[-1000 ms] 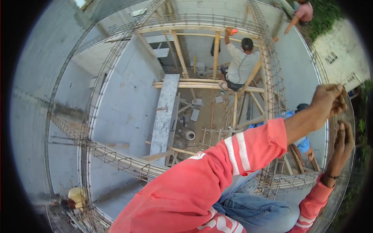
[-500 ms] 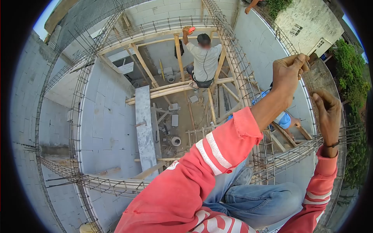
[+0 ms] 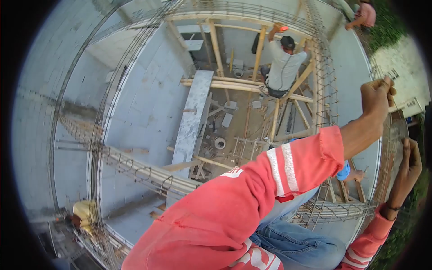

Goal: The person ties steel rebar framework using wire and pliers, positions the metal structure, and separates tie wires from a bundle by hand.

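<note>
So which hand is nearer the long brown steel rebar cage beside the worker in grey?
Left: in the picture, the left hand is raised right of the rebar cage; the right hand is lower and farther right.

I work in soft, even daylight with faint shadows; the wide lens bends the walls [image 3: 144, 90] and sinks my view's corners into black.

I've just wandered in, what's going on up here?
Someone in a red top is working above a half-built room with pale block walls. Their left hand is pinched closed, above the right hand; a thin strand seems to run between them. Below, a worker perches on wooden poles.
</note>
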`<state>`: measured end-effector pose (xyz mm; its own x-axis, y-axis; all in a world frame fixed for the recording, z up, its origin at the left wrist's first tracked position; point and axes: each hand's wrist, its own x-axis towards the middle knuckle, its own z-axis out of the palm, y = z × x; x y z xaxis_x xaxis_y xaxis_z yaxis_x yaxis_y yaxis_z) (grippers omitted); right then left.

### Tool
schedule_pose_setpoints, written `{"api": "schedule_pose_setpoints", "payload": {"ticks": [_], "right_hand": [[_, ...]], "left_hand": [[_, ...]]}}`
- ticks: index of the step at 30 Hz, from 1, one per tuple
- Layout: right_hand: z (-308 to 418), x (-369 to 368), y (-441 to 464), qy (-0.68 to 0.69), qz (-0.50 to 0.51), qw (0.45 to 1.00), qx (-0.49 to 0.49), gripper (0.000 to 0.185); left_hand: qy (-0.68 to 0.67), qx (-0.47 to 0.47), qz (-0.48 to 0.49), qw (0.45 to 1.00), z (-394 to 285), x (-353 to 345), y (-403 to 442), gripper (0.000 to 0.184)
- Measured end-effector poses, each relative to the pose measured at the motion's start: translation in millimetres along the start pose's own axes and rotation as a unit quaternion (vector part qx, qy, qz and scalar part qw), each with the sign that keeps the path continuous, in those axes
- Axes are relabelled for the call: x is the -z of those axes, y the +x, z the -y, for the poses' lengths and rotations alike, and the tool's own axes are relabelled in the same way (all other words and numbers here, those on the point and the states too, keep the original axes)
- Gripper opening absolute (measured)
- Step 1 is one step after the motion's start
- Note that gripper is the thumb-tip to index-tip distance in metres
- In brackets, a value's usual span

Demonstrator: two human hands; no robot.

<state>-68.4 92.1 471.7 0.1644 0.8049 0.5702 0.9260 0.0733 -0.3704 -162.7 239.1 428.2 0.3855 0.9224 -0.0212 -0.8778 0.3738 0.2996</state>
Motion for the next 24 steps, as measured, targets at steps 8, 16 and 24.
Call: {"api": "schedule_pose_setpoints", "payload": {"ticks": [8,16,24], "right_hand": [[-27.6,-37.9,21.5,0.43,0.054,0.884,-0.176,0.052],[-34.1,-93.2,24.6,0.495,-0.006,0.827,-0.266,0.054],[-236.0,-138.1,-90.0,0.176,0.228,0.887,-0.362,0.025]], "left_hand": [[-0.095,0.082,-0.071,0.99,36.3,50.0,18.6,0.032],[0.173,0.263,0.009,0.949,-38.7,134.1,-49.4,0.023],[0.811,0.147,-0.225,0.519,-90.1,460.5,-208.1,0.026]]}}
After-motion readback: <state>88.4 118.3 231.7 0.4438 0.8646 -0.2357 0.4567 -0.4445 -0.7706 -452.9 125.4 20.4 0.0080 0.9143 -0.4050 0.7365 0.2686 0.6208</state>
